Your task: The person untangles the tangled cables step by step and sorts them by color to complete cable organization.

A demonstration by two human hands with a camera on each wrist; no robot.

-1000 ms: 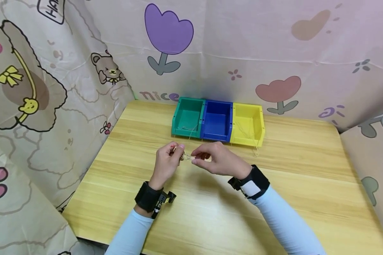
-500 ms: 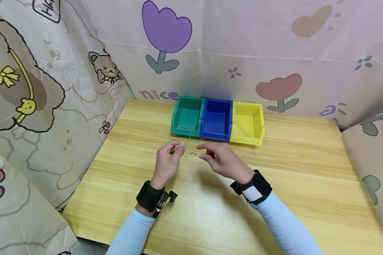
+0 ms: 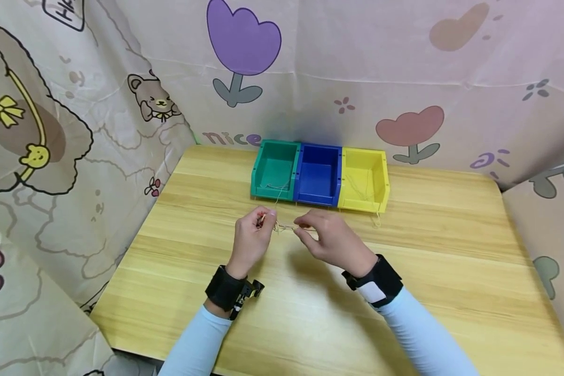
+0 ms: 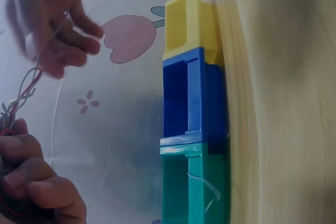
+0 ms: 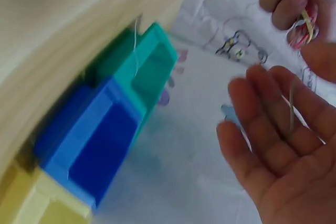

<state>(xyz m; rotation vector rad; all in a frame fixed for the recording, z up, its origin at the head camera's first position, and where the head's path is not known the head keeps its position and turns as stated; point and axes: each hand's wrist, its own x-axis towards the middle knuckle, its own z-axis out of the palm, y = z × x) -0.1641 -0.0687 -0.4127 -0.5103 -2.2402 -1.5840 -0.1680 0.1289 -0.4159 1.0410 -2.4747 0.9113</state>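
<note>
In the head view the left hand [image 3: 253, 237] grips a tangled bundle of thin strings above the table. Red, yellow and pale strands of the bundle [image 5: 304, 29] stick out of that fist in the right wrist view. To its right, the right hand [image 3: 333, 240] pinches a strand between thumb and forefinger. That string [image 3: 286, 226] stretches between both hands. The left wrist view has loose strands [image 4: 23, 95] rising from the left fingers toward the right hand [image 4: 58, 30]. What lies inside the left fist is mostly hidden.
Behind the hands stand a green bin [image 3: 274, 169], a blue bin [image 3: 317, 175] and a yellow bin [image 3: 364, 180], side by side. Pale string [image 3: 277, 187] hangs over the green bin's front; more string [image 3: 377, 218] trails from the yellow one. A printed cloth [image 3: 319, 62] backs the wooden table [image 3: 169, 261].
The right hand moves from close by the bundle to a little farther right, and a strand now spans the gap. The left hand keeps its grip and shifts slightly right.
</note>
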